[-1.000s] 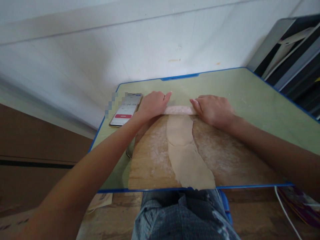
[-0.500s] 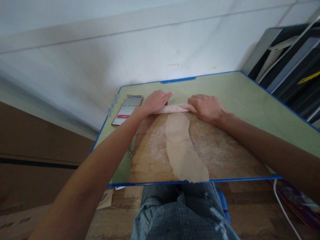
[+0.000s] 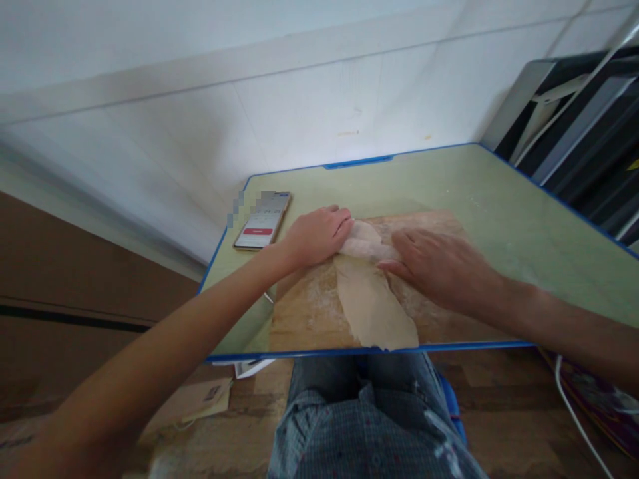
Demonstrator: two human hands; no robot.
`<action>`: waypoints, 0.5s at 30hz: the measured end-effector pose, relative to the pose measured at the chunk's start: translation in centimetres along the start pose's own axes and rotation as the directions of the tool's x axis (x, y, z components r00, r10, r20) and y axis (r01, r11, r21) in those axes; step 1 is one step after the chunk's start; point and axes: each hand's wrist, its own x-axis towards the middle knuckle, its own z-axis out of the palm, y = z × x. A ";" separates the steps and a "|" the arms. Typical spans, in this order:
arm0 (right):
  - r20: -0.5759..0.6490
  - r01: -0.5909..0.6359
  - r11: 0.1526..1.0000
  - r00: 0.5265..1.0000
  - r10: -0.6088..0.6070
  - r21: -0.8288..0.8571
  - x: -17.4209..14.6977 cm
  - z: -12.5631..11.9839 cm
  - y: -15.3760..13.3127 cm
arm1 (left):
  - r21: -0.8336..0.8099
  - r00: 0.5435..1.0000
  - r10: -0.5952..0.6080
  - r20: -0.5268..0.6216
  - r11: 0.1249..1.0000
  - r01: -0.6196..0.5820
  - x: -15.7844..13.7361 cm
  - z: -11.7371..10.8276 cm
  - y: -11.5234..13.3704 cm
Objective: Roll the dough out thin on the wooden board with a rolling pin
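A floured rolling pin (image 3: 368, 251) lies across a long, thin strip of dough (image 3: 377, 306). My left hand (image 3: 322, 233) is closed over the pin's left end, and my right hand (image 3: 432, 263) grips its right end, slightly blurred. Beneath the dough is a wooden board (image 3: 304, 319) dusted with flour. The dough runs from just beyond the pin down to the table's front edge. Both ends of the pin are hidden under my hands.
A pale green table (image 3: 434, 176) with a blue rim carries the board. A phone (image 3: 263, 221) with a lit screen lies left of my left hand. The white wall (image 3: 309, 120) rises behind, and dark flat items (image 3: 589, 126) lean at the right.
Both hands have drawn the rolling pin back toward me, from the board's far edge onto the middle of the dough. The dough's far end now shows beyond the pin.
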 end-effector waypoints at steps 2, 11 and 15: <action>-0.023 -0.019 1.000 1.000 0.019 0.012 -0.2 0.3 -0.3 | 0.026 0.996 -0.090 -0.002 0.996 0.090 0.1 -0.1 0.7; -0.020 -0.047 0.996 0.999 0.046 -0.072 1.0 1.0 0.5 | -0.024 0.975 -0.205 0.080 0.978 0.208 3.4 0.2 0.6; 0.014 -0.081 0.996 0.997 0.082 -0.049 1.6 1.6 1.5 | -0.052 0.966 -0.253 0.050 0.965 0.255 4.1 0.8 0.4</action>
